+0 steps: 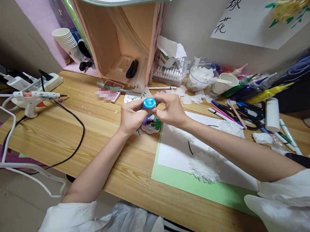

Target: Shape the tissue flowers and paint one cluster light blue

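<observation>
Between both hands is a small round blue container [149, 103], its flat round end, marked with white or shiny spots, facing up. My left hand [132, 116] is closed on its left side, thumb and fingers pinching it. From the right, my right hand [172, 109] grips the same container with bent fingers. Just below it on the table lies a white scalloped paint palette [152, 128] with purple, black and green paint, partly hidden by the hands. Under my right forearm lies a white sheet [170, 150] with black lines and fluffy white paper blossoms [205, 167].
A hot glue gun [35, 98] with cables stands at the left. Behind are an open box [103, 45], paper cups [65, 41] and a marker case [169, 71]. Paint bottles [269, 93], scissors [249, 115] and pens crowd the right. Green paper [180, 184] lies beneath the sheet.
</observation>
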`<action>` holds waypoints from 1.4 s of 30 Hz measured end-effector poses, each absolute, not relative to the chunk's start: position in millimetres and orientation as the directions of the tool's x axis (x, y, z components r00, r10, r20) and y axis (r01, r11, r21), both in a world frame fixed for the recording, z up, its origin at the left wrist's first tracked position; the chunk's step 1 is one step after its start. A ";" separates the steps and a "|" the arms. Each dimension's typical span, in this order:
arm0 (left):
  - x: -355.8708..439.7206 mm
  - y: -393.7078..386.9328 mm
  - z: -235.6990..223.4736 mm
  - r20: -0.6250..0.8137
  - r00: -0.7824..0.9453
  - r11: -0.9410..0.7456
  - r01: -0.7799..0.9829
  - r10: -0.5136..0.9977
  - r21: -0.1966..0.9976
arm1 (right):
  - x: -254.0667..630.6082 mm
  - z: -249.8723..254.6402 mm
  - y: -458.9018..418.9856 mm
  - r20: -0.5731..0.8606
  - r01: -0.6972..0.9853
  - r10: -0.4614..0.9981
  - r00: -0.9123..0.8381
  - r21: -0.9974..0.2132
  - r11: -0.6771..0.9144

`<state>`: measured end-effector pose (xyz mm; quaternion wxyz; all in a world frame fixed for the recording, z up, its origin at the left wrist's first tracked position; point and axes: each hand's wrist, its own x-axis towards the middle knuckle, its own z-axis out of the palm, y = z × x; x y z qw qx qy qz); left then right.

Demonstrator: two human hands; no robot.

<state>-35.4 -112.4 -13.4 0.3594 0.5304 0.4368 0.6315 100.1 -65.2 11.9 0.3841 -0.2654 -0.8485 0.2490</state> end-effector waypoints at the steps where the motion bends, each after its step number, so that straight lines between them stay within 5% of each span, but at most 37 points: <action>1: -35.7 -112.5 -12.9 0.350 -0.176 -0.354 0.014 0.920 0.935 | 99.5 11.7 -65.3 0.520 0.256 0.643 -0.562 -0.630 0.733; 42: -38.0 -110.9 -12.9 0.315 -0.156 -0.311 0.050 0.936 0.949 | 104.2 8.2 -59.6 0.488 0.195 0.614 -0.621 -0.662 0.724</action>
